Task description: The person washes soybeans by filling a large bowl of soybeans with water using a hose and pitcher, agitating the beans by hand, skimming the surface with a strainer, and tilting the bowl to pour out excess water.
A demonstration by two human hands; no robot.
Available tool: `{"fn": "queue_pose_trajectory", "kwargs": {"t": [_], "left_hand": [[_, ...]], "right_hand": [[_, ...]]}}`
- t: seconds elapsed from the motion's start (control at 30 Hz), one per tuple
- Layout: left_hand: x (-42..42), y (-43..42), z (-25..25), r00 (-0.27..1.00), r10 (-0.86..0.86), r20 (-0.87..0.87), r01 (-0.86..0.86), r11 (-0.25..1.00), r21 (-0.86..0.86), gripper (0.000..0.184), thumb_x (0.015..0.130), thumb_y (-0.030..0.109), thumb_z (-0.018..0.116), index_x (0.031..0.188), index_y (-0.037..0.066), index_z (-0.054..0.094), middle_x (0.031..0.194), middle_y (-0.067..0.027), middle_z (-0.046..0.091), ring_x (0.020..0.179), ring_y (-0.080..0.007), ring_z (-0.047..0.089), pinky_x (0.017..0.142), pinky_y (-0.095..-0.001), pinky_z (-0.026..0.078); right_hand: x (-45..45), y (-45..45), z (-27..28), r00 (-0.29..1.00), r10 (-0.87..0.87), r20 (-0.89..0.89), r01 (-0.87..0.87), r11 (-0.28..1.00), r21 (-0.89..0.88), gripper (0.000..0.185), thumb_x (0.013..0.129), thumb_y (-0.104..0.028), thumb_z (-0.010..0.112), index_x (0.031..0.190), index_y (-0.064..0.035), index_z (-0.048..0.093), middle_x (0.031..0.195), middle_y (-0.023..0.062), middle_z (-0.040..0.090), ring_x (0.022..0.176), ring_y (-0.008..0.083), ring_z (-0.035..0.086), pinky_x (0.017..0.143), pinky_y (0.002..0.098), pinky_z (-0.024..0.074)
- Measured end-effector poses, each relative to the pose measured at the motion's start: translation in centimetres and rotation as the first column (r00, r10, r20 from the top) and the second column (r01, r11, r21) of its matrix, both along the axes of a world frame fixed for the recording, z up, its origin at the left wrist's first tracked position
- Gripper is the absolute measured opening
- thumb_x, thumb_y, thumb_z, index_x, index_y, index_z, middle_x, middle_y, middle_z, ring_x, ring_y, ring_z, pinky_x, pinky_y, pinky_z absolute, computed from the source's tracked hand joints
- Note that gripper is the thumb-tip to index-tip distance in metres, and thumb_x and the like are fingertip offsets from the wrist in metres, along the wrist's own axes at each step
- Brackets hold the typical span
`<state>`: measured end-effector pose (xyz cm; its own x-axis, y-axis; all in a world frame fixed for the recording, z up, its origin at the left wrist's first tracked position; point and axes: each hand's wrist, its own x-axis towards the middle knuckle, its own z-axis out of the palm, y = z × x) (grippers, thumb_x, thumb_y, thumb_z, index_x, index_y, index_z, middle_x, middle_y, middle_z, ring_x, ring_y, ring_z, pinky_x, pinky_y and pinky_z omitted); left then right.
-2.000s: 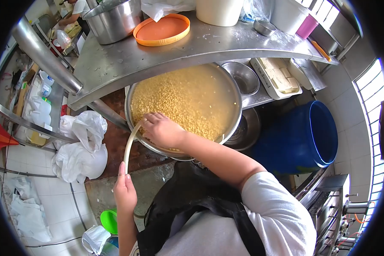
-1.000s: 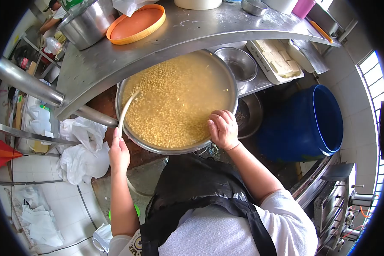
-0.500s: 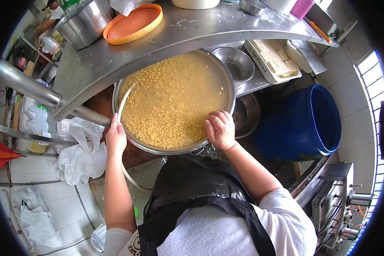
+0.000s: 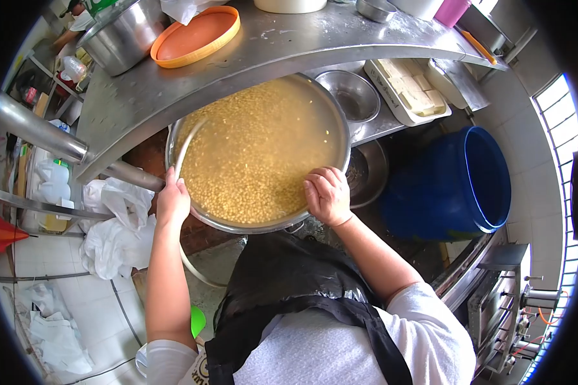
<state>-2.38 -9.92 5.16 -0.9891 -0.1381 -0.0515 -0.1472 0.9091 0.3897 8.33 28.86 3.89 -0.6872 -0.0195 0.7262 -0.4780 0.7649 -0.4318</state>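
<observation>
A large round metal pot holds yellow beans under cloudy water. At its left rim my left hand is closed around a pale hose. The hose's upper end dips into the water, and its lower part hangs outside the pot and curves toward my apron. My right hand is closed over the pot's right front rim, fingers curled to the inside. The palm side of that hand is hidden. The pot's far edge passes beneath a steel table.
A steel table overhangs the pot, with an orange lid and a steel pot on it. To the right are a metal bowl, a tray of white blocks and a blue barrel. Plastic bags lie left.
My left forearm has shifted slightly left, showing more of a green object beside it. The whole view has slid a little. Both hands keep their places on the hose and rim.
</observation>
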Motion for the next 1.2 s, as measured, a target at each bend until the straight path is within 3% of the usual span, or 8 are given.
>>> {"fn": "queue_pose_trajectory", "kwargs": {"t": [0.13,0.93,1.03,1.1,1.2], "left_hand": [[0.1,0.8,0.4,0.999,0.004,0.052,0.0,0.997,-0.077,0.06,0.108,0.025,0.05,0.163,0.009,0.033,0.112,-0.0314,0.073,0.106,-0.0491,0.07,0.095,-0.0561,0.055],[0.1,0.9,0.8,0.996,-0.002,0.089,0.007,0.998,-0.064,0.059,0.109,0.024,0.048,0.163,0.007,0.031,0.111,-0.0343,0.072,0.104,-0.0516,0.069,0.093,-0.0579,0.054],[0.1,0.8,0.5,0.996,-0.003,0.091,0.009,0.997,-0.072,0.059,0.109,0.024,0.047,0.163,0.007,0.031,0.11,-0.0323,0.072,0.103,-0.0504,0.07,0.092,-0.0579,0.054],[0.1,0.8,0.4,0.997,-0.01,0.082,0.016,0.997,-0.073,0.059,0.11,0.024,0.046,0.164,0.007,0.03,0.109,-0.0307,0.073,0.102,-0.0494,0.07,0.091,-0.0578,0.054],[0.1,0.6,0.2,0.997,-0.017,0.07,0.02,0.998,-0.053,0.059,0.11,0.024,0.046,0.164,0.006,0.03,0.108,-0.0306,0.073,0.101,-0.049,0.071,0.091,-0.0578,0.054]], "right_hand": [[0.0,-0.1,0.0,1.0,-0.003,-0.007,0.003,1.0,0.004,0.007,0.084,-0.005,0.074,0.09,-0.0045,0.07,0.092,0.0107,0.071,0.088,0.0312,0.068,0.084,0.0425,0.0522],[-0.1,0.1,-0.5,1.0,-0.007,0.008,0.007,1.0,-0.002,0.007,0.084,-0.005,0.074,0.089,-0.0043,0.069,0.092,0.0107,0.071,0.086,0.0312,0.067,0.082,0.0428,0.0518],[0.2,0.3,-0.2,0.998,-0.009,0.067,0.012,0.999,-0.038,0.009,0.086,-0.002,0.072,0.095,-0.0024,0.07,0.097,0.0134,0.071,0.092,0.0333,0.067,0.087,0.0435,0.053],[0.4,0.5,0.2,0.999,-0.017,0.041,0.026,0.975,-0.222,0.014,0.088,0.0,0.07,0.103,0.0,0.069,0.104,0.0167,0.07,0.099,0.0368,0.066,0.093,0.045,0.0533],[0.1,2.3,0.2,0.989,-0.142,-0.038,0.134,0.979,-0.153,0.019,0.089,0.002,0.069,0.109,0.0015,0.068,0.11,0.0186,0.069,0.104,0.0393,0.065,0.097,0.0464,0.053]]}}
